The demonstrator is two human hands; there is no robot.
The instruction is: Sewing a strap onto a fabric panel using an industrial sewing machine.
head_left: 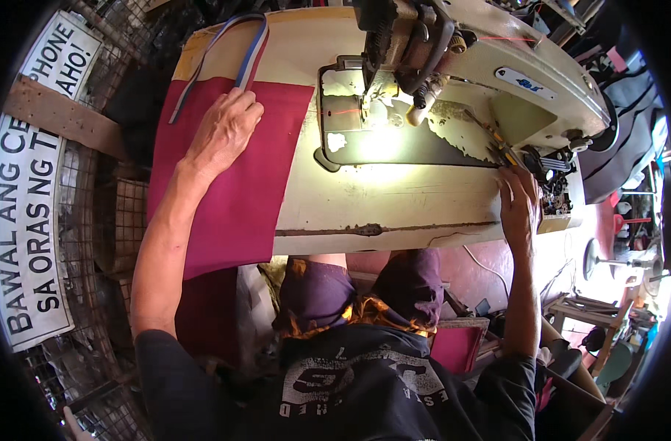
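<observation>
Maroon cloth (236, 191) lies flat on the left of the sewing machine table and hangs over its front edge. My left hand (229, 128) rests on its upper part, fingers closed on one end of a blue, white and red striped ribbon (255, 55). That ribbon loops away from me and back down to the left. On the right, my right hand (521, 197) reaches over the table edge with thumb and fingers apart. Its fingertips are close to a slim yellow-and-black tool (500, 141) lying on the machine bed; contact between them is unclear.
The sewing machine (482, 55) overhangs the table (379, 202), its lamp shining by the needle area. Small items (556, 195) crowd the right table end. A wire mesh wall with a lettered sign (34, 191) stands at left. A fan (593, 257) is at far right.
</observation>
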